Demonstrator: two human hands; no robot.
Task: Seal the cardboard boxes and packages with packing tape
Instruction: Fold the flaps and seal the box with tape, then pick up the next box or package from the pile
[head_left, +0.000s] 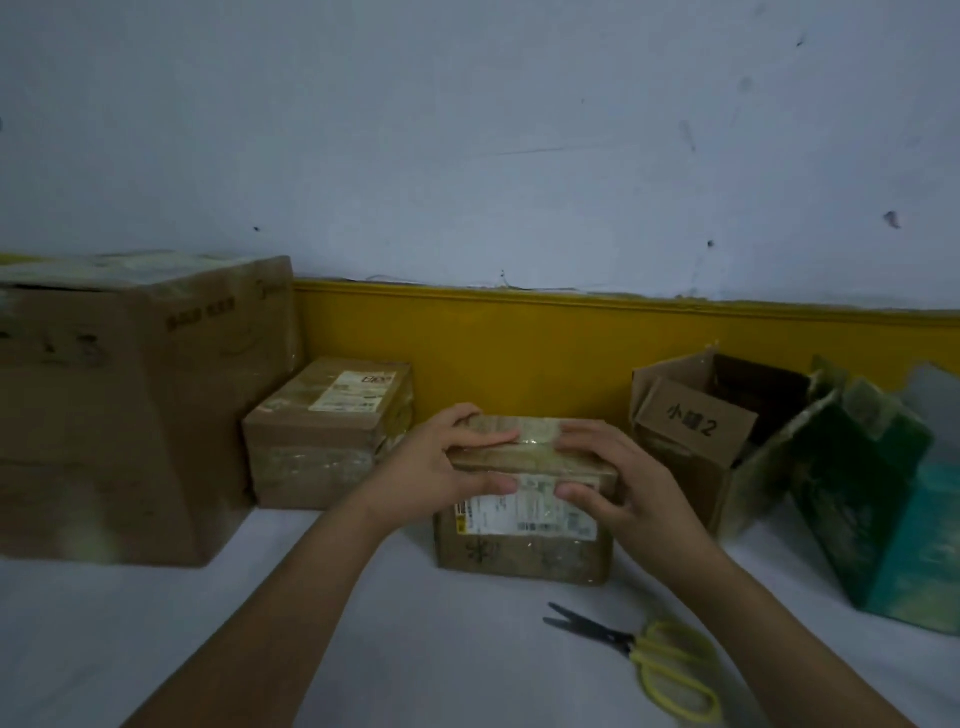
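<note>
The small cardboard box (519, 553) sat on the white surface (363, 623), roughly in the middle, a little out from the wall. A shiny strip of clear tape (535, 434) ran across its top, and a white shipping label (519, 514) covered part of its near face. Both of the person's hands were on it. The left hand (441, 462) lay with its fingers fairly straight and close together, flat along the top near the tape, thumb stretched out on the near face. The right hand (618, 478) mirrored it, fingers flat on the top, thumb on the label. The fingertips of the two hands nearly met at the middle of the box.

Just to the left stood a medium taped box (317, 452) with its own label, and beside that a large brown carton (119, 415), both back towards the wall. To the right an open cardboard box (701, 426) stood with its flaps up, dark characters written on one flap, and touching it a green and teal box (878, 499) that leaned over. Yellow-handled scissors (654, 657) lay on the surface in front of the small box, blades apart, near the right forearm. Behind everything ran a yellow band (519, 348) beneath a pale, scuffed wall (467, 130).
</note>
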